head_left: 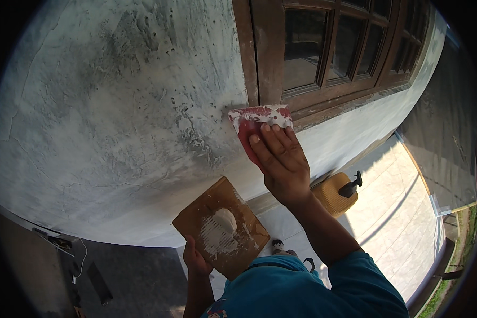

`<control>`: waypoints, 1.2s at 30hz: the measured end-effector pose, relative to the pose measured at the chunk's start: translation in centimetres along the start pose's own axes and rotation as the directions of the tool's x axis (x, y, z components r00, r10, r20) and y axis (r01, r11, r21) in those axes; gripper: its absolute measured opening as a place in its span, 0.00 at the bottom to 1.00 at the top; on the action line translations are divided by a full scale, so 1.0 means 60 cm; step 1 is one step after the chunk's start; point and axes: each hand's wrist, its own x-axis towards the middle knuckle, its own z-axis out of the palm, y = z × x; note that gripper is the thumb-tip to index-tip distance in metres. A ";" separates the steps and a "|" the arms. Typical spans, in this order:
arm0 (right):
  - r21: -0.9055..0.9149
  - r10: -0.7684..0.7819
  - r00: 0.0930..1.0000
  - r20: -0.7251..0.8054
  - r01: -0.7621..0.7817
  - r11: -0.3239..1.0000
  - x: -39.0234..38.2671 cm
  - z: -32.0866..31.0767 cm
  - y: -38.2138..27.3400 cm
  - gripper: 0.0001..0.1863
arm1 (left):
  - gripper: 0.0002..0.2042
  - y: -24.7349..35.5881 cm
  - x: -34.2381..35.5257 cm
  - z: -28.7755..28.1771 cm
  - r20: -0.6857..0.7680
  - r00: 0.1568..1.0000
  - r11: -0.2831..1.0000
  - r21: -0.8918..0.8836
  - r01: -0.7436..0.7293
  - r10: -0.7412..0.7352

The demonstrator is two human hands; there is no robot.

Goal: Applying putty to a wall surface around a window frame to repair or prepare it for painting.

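Observation:
My right hand [286, 164] presses a red putty scraper [247, 139] to the wall, just below the lower corner of a brown wooden window frame [267, 58]. Its fingers lie along the blade's face, and white putty smears the wide edge. Lower down, my left hand [196, 258] grips a flat brown board [204, 204] by its near left edge, with the thumb on top. On that board sits a mound of white putty [226, 220], with ridged smears around it. The grey-white wall [122, 127] shows dark patches, pits and scrape marks.
Beside the wall's foot, right of my forearm, stands a yellow ribbed container [331, 195] with a black part [351, 185] on it. Sunlit pale tiles [392, 201] cover the floor at right. A white cable [82, 257] hangs at lower left. Glass panes [305, 45] fill the window.

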 end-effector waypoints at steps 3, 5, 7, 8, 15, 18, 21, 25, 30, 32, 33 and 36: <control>-0.074 -0.014 0.992 0.122 0.023 0.997 -0.082 0.059 0.015 0.26 | 0.29 -0.001 -0.001 0.010 -0.020 1.000 1.000 -0.010 0.021 -0.021; -0.097 -0.055 0.970 0.236 0.080 0.992 -0.136 0.064 0.025 0.21 | 0.29 -0.003 0.003 -0.003 -0.009 1.000 1.000 -0.010 0.006 -0.006; -0.002 -0.005 0.959 0.282 0.006 1.000 -0.164 0.040 0.018 0.21 | 0.30 0.000 0.001 0.004 -0.011 1.000 1.000 0.011 0.001 0.000; 0.086 0.047 0.942 0.331 -0.079 0.993 -0.162 0.027 0.016 0.21 | 0.31 0.002 0.000 0.006 -0.012 1.000 0.999 0.036 0.001 -0.001; -0.039 -0.122 0.992 0.020 0.123 0.992 -0.011 0.023 0.025 0.25 | 0.30 -0.003 0.001 0.013 -0.004 0.999 0.999 0.013 0.048 -0.048; -0.067 -0.182 0.960 0.213 0.200 0.977 -0.087 0.073 0.048 0.27 | 0.29 -0.011 0.008 0.023 0.064 0.996 0.998 0.003 0.056 -0.056; -0.002 -0.135 0.934 0.331 0.144 0.990 -0.184 0.058 0.030 0.25 | 0.29 -0.013 0.003 0.011 -0.025 1.000 1.000 -0.016 0.017 -0.018; 0.070 0.017 0.962 0.273 -0.038 0.997 -0.171 0.022 0.007 0.22 | 0.29 -0.010 0.001 0.009 0.019 0.999 1.000 0.007 0.026 -0.026; -0.093 -0.139 0.987 -0.081 0.132 0.987 0.061 0.005 -0.003 0.24 | 0.29 -0.011 -0.004 -0.004 0.015 0.997 0.997 0.040 0.069 -0.069; -0.039 -0.192 0.979 -0.069 0.189 0.981 0.098 0.016 -0.003 0.26 | 0.29 -0.011 -0.004 0.005 0.034 0.998 0.998 0.031 0.060 -0.061; -0.059 -0.203 0.979 -0.006 0.202 0.978 0.086 0.029 -0.005 0.26 | 0.29 -0.013 -0.002 0.002 0.037 0.998 0.998 0.029 0.058 -0.059; -0.054 -0.197 0.969 0.151 0.207 0.977 -0.016 0.068 -0.003 0.24 | 0.29 -0.013 -0.002 -0.007 0.022 0.999 0.999 0.019 0.031 -0.031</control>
